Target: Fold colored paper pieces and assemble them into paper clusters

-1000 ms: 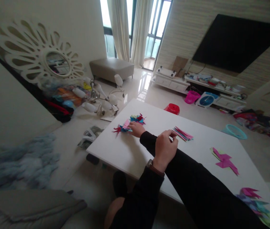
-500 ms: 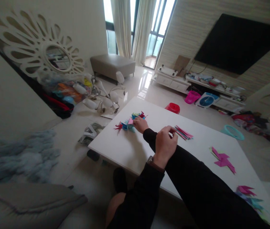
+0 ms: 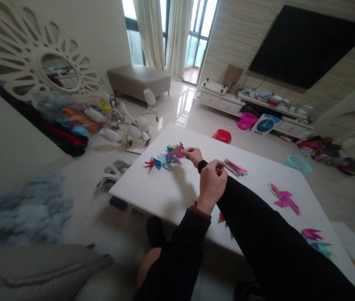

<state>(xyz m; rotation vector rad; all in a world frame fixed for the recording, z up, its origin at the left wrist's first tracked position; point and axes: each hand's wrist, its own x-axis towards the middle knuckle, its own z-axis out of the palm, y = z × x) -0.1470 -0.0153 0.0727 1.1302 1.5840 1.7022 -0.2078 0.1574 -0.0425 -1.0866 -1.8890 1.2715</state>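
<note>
My right hand (image 3: 193, 155) reaches across to the far left of the white table (image 3: 152, 184). Its fingertips pinch a pink origami crane (image 3: 176, 151) above a cluster of folded papers. Under and beside it are a blue-and-teal folded paper (image 3: 165, 164) and a dark red one (image 3: 149, 165). My left hand (image 3: 213, 184), with a watch at the wrist, hovers over my right forearm with its fingers closed; what they hold, if anything, is too small to make out. Just beyond it lies a bundle of coloured paper strips (image 3: 235, 168).
Magenta folded papers (image 3: 285, 200) and another folded group (image 3: 315, 238) lie on the table's right side. A red stool (image 3: 223, 136) stands past the far edge. On the floor to the left are a chandelier (image 3: 130, 125) and grey stuffing (image 3: 24, 209).
My right hand has drawn back slightly from the cluster, and the pink crane now shows in its fingertips. My left hand stays closed over the right forearm. The view has shifted a little.
</note>
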